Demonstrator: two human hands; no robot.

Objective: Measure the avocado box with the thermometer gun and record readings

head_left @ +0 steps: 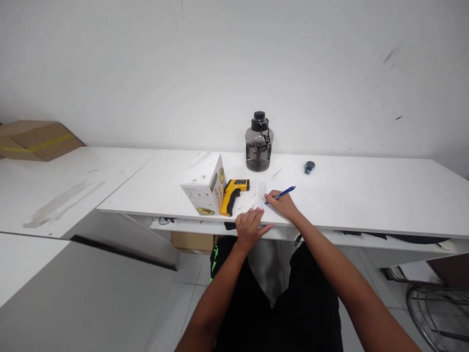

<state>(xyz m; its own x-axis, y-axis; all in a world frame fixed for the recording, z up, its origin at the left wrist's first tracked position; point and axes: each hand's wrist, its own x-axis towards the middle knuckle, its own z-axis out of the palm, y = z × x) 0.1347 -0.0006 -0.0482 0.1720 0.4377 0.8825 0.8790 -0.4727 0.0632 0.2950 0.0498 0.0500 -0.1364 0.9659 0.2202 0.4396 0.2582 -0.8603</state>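
A blue pen (285, 191) is gripped in my right hand (281, 204), its tip down at a small white paper (260, 192) covered in lines of writing. My left hand (250, 227) lies with fingers stretched out over the front edge of the white desk (351, 200), fingertips at the paper's lower end. Just left of the paper stands a yellow and black infrared thermometer gun (230, 195). It is close against a white printed box (205, 190) with avocado pictures.
Behind the paper stands a large dark translucent water bottle (258, 149). A wristwatch (309, 167) lies farther right. At far left rests a cardboard box (40, 139) with yellow tape. Below the desktop runs a shelf (200, 226) holding several items; a metal-framed chair (436, 313) is at lower right.
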